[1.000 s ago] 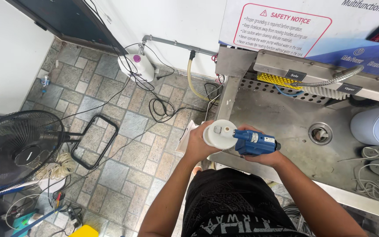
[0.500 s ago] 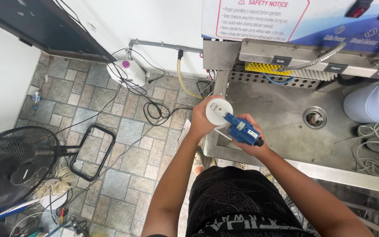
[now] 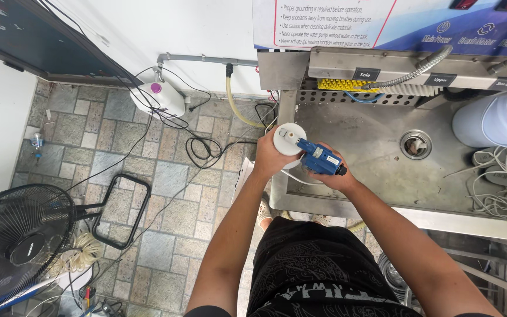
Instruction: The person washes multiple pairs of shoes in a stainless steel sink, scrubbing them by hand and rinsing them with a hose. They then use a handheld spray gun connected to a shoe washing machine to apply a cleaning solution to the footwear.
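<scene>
Two hands meet over the near-left corner of the stainless steel sink basin (image 3: pixel 377 170), and between them sits one assembled item — a blue handheld tool body (image 3: pixel 319 158) with a white round disc head (image 3: pixel 289 139) at its far end. The left hand (image 3: pixel 271 157) cups the disc from the left and beneath, fingers wrapped on its rim, which looks like a way to steady the head. The right hand (image 3: pixel 333 175) is closed around the blue body from below and the near side, so the weight appears to rest there.

Held just above the basin edge rather than out over the tiled floor (image 3: pixel 148 194), the tool hangs where any drips would likely fall into the sink, though that is a judgement.

Its long axis runs diagonally: the disc end points away and to the left, toward the wall, and the dark butt end points back toward the right wrist. The disc face is turned upward toward the camera, with a small fitting showing at its centre.

Farther right lie the drain (image 3: pixel 415 144), a pale blue bucket (image 3: pixel 491 122) and a tangle of white cord (image 3: pixel 503 179). On the floor stand a white jug (image 3: pixel 161 98) and a black fan (image 3: pixel 13 249).
</scene>
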